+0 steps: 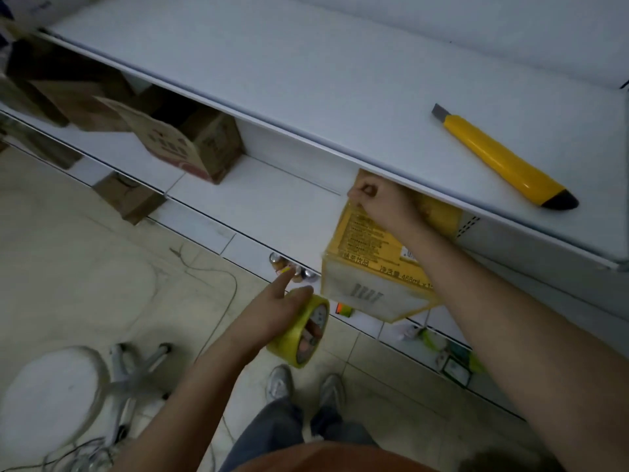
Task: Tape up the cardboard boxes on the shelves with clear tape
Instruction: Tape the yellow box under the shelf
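Note:
A yellow cardboard box (371,260) with black print sits on the middle shelf (265,199), its near end jutting past the shelf's front edge. My right hand (381,202) rests curled on the box's top far corner, pinching its edge there. Below and left of the box, my left hand (282,308) holds a roll of yellowish clear tape (303,332), with fingers through its core and the index finger pointing out. The box's near end looks covered in shiny tape.
A yellow utility knife (500,161) lies on the top shelf (306,63). Brown cardboard boxes (183,148) stand at the left on the middle shelf, another (129,199) lower down. A white stool (58,396) and cables are on the tiled floor at left. Small items sit under the lowest shelf.

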